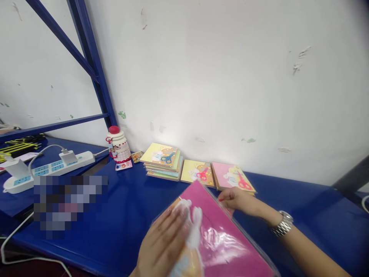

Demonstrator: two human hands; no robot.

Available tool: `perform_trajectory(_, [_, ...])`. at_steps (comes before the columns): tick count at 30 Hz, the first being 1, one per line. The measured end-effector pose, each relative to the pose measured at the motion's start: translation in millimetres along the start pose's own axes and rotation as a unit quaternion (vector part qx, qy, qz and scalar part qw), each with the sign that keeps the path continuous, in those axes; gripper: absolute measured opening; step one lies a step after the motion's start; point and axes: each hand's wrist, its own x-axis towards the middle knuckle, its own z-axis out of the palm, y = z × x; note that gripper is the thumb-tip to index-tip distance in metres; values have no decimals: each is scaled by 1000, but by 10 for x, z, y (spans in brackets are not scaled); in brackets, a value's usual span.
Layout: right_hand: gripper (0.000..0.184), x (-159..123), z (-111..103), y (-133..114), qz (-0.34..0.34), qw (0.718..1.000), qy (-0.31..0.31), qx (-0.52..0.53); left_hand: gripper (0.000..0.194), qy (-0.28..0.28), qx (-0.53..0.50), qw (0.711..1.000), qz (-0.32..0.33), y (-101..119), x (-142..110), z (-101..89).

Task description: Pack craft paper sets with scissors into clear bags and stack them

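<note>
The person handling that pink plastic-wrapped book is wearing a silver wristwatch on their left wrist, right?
Not quite: the silver wristwatch is on the right wrist, not the left, as the head view shows. The person is handling the pink plastic-wrapped book.

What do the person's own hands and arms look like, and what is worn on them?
The left hand and the right hand are bare, without gloves. The right forearm shows no sleeve, and a silver metal link-bracelet wristwatch sits on the right wrist. One right fingertip shows a small red mark, perhaps nail polish.
</note>
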Motion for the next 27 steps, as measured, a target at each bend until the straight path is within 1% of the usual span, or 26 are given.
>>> perform_trajectory(1, [39,3,21,-39,-6,1000,-19,6,22,-55,46,997,14,27,-16,40])
perform_trajectory(2, [38,16,42,-81,-13,999,-34,10,23,-127,102,986,26,63,-19,75])
perform_trajectory(3, [37,39,57,-126,-21,999,-44,12,23,-212,169,962,40,104,-9,102])
perform_trajectory(4, [36,71,62,-171,-30,998,-48,14,25,-298,236,923,56,145,10,121])
perform_trajectory(5, [35,107,54,-216,-38,998,-49,13,28,-374,294,877,75,179,36,132])
perform_trajectory(6, [34,147,33,-261,-47,998,-47,9,33,-424,332,838,95,202,63,135])
perform_trajectory(7, [34,187,0,-307,-56,997,-44,3,38,-449,351,813,119,211,89,133])
perform_trajectory(11, [31,323,-150,-508,-91,994,-50,-38,50,-482,400,746,226,147,143,93])
perform_trajectory(12, [30,349,-171,-564,-98,992,-56,-49,51,-488,417,730,237,123,146,84])
perform_trajectory(14, [28,394,-183,-684,-109,989,-70,-69,51,-501,447,704,231,87,147,75])
perform_trajectory(16, [29,435,-167,-805,-115,986,-80,-86,49,-509,460,696,211,71,149,77])
perform_trajectory(17, [29,453,-156,-862,-118,985,-85,-94,49,-508,459,698,210,70,151,80])
perform_trajectory(18, [28,470,-146,-916,-121,983,-91,-101,49,-504,456,699,222,70,154,82])
perform_trajectory(20, [25,496,-133,-1011,-125,979,-112,-115,53,-491,451,687,289,67,162,75])
perform_trajectory(22, [22,511,-123,-1084,-128,973,-145,-129,61,-468,453,657,380,46,177,47])
perform_trajectory(23, [21,515,-114,-1113,-129,969,-163,-135,64,-457,458,639,415,25,189,24])
perform_trajectory(24, [19,516,-100,-1136,-130,965,-179,-141,65,-449,467,625,435,-6,204,-5])
perform_trajectory(25, [19,517,-80,-1155,-130,962,-191,-146,65,-443,480,616,441,-45,222,-38])
perform_trajectory(26, [19,515,-52,-1169,-129,960,-197,-151,64,-437,492,612,438,-91,242,-74])
perform_trajectory(27, [20,513,-18,-1179,-128,960,-197,-155,63,-431,500,616,430,-141,262,-112])
